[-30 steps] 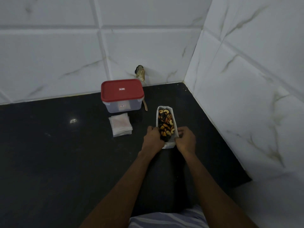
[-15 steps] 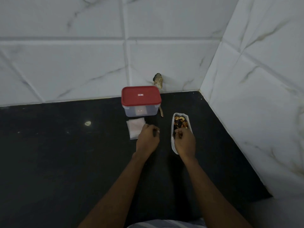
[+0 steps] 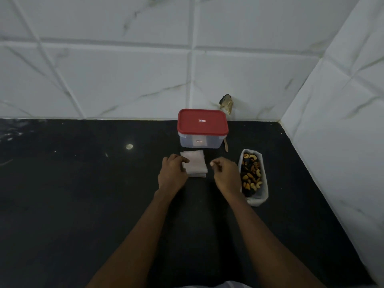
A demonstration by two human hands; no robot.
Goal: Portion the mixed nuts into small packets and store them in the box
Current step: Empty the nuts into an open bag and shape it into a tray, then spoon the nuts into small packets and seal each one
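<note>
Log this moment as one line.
left hand touches packet stack, grip unclear | right hand curled between stack and nut tray, contents unclear | box shut, red lid on

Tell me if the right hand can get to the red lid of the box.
Probably yes. The right hand hovers near the box; only the flat stack of packets lies near the path, and nothing covers the lid.

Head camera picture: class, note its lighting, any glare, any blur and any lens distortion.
Head view: dim, bluish light; a small glare spot on the black counter; tile joints splay outward, wide-lens distortion; the right hand looks slightly motion-blurred at its fingers, the red-lidded box sharper.
</note>
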